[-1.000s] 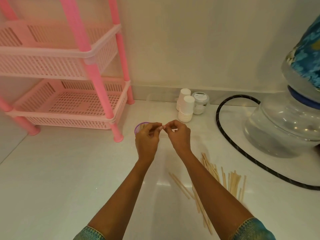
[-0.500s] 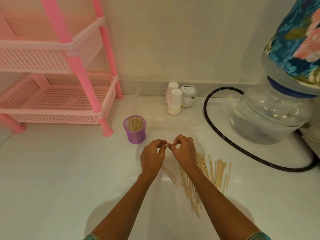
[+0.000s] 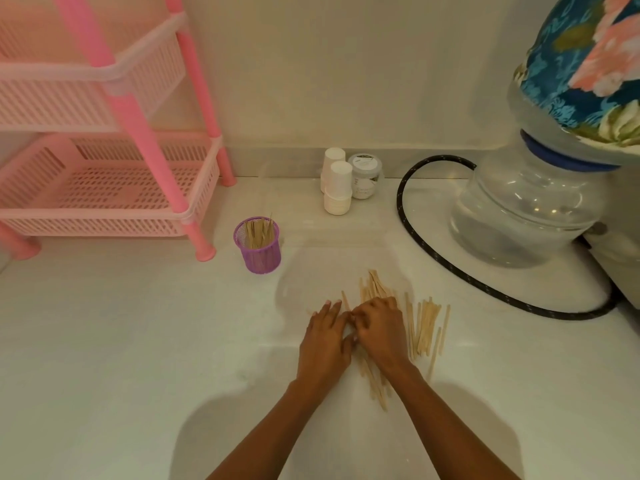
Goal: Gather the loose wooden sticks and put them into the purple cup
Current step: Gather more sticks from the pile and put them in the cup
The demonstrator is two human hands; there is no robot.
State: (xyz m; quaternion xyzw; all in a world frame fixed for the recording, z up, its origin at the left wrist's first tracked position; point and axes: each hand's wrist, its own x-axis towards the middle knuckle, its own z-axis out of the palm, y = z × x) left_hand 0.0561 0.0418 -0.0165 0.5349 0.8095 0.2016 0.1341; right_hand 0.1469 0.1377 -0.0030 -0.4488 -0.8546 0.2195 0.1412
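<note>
Pressing down on loose wooden sticks (image 3: 424,327), both hands lay flat, fingers fairly wide; grip beneath undiscernible. Left hand (image 3: 323,341) touched right hand (image 3: 379,330). Sticks ran near-to-far. Purple cup (image 3: 258,245) stood far-left, part-filled, left hand nearer.

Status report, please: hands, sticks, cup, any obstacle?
Left hand and right hand both down on loose sticks, grip unclear. Purple cup upright, part-filled. Path to cup clear.
</note>
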